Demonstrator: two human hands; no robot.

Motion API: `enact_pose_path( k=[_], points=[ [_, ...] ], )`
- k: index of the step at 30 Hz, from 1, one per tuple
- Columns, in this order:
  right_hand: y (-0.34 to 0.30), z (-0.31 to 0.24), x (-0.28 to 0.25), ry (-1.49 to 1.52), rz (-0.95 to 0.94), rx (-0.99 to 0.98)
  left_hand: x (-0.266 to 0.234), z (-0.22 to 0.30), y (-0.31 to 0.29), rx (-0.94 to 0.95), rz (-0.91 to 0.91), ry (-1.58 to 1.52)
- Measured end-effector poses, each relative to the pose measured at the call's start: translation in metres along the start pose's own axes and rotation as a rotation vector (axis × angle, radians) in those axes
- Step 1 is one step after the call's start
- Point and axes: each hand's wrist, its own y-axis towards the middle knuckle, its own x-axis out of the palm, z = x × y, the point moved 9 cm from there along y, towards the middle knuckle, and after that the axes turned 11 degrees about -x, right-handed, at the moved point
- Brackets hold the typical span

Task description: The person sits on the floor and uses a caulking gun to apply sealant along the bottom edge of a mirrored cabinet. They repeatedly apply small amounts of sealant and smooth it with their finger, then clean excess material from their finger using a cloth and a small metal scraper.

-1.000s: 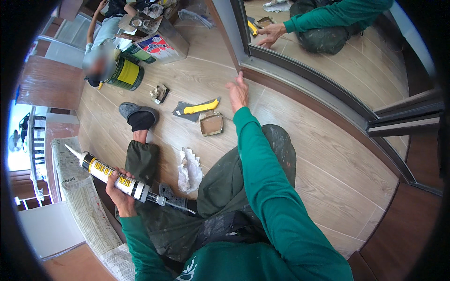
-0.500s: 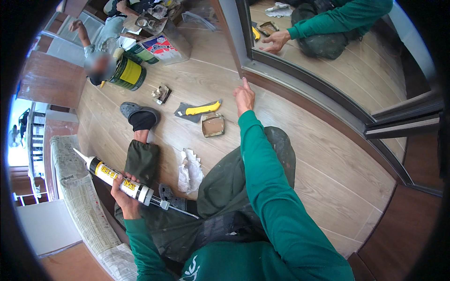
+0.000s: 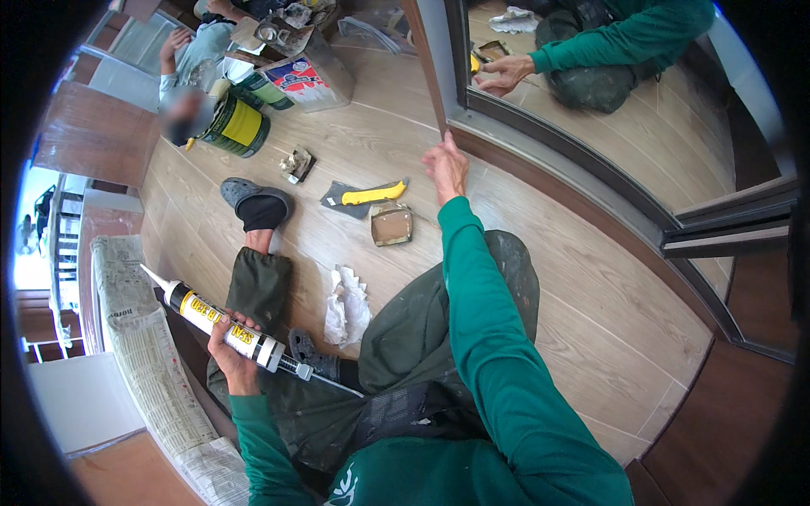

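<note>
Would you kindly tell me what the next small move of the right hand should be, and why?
Perhaps the right hand should run its fingertip slightly along the brown strip, since the finger is already at the strip's far end, while the left hand holds the caulking gun pointing away.

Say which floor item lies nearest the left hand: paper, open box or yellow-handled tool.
The crumpled white paper, right of the left hand gripping the cartridge. The open brown box and yellow-handled tool lie farther off, nearer the right hand.
</note>
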Motion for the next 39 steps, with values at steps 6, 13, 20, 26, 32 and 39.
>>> enact_pose_path(
  k=[6,13,20,26,32,39],
  points=[
    [-0.033,-0.027,0.003,-0.441,-0.071,-0.277,-0.003,-0.004,-0.003,0.0,0.02,0.008],
    [-0.056,-0.034,0.018,-0.483,-0.076,-0.377,0.003,-0.018,0.001,-0.03,-0.015,-0.027],
    [-0.052,-0.05,0.038,-0.347,-0.136,-0.376,0.0,-0.018,-0.002,-0.019,-0.002,0.005],
    [-0.037,-0.05,0.038,-0.36,-0.084,-0.423,-0.004,-0.016,-0.005,-0.014,0.027,0.024],
    [-0.032,-0.042,0.039,-0.289,-0.129,-0.366,-0.001,-0.02,-0.004,-0.033,0.028,0.024],
    [-0.033,-0.047,0.046,-0.219,-0.148,-0.37,0.002,-0.017,-0.007,-0.021,0.013,0.037]
  ],
)
